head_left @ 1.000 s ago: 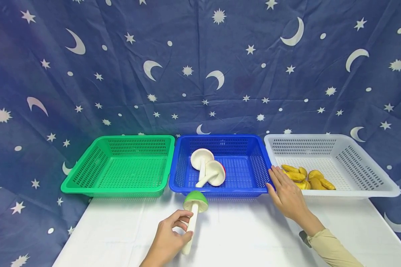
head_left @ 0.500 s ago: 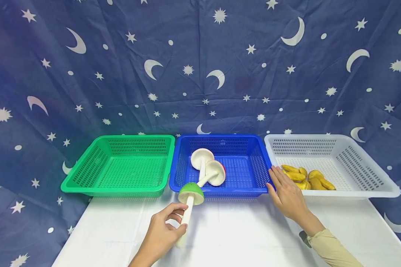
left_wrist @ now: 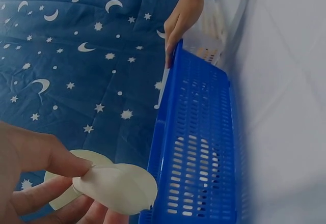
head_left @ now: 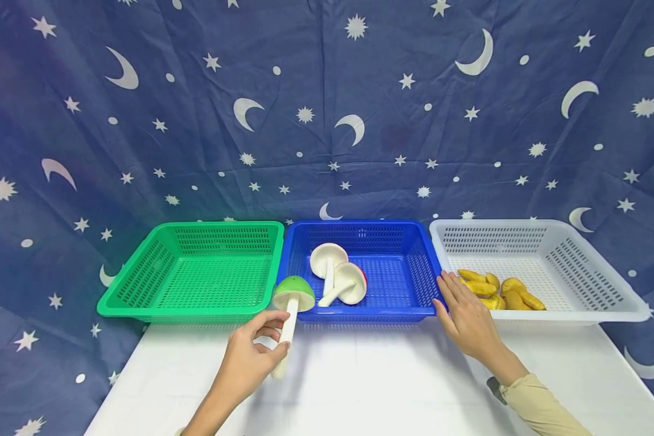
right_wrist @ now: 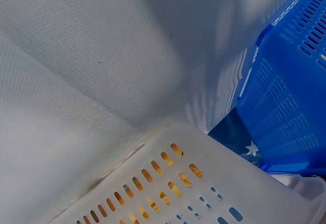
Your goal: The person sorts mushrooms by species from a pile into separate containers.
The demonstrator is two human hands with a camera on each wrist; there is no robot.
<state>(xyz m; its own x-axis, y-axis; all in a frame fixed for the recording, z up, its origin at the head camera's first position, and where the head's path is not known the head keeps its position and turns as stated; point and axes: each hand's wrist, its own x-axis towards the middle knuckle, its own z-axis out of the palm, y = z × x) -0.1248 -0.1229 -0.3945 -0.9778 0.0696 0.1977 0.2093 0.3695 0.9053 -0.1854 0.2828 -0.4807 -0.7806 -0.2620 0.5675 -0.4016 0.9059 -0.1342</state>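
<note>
My left hand (head_left: 251, 357) pinches the white stem of a toy mushroom (head_left: 294, 293) between thumb and fingers. Its green cap points up and away, overlapping the corner between the green basket (head_left: 191, 312) and the blue basket (head_left: 381, 312) in the head view. From the left wrist, the pale stem (left_wrist: 119, 187) shows end-on, with the cap partly hidden behind the fingers. With fingers straight, my right hand (head_left: 469, 324) rests on the adjoining rims of the blue basket and the white basket (head_left: 572, 315). Two more toy mushrooms (head_left: 352, 283) lie cap-side away inside the blue basket.
Several yellow, banana-like and rounded pieces (head_left: 515, 293) lie in the white basket's near left corner. All three baskets stand in a row on a white-covered table (head_left: 370, 381). Behind them hangs a dark blue curtain (head_left: 316, 121) with moons and stars.
My left hand has carried the green-capped mushroom left and away from me, from before the blue basket toward the green basket's near right corner. The right hand has stayed in place.
</note>
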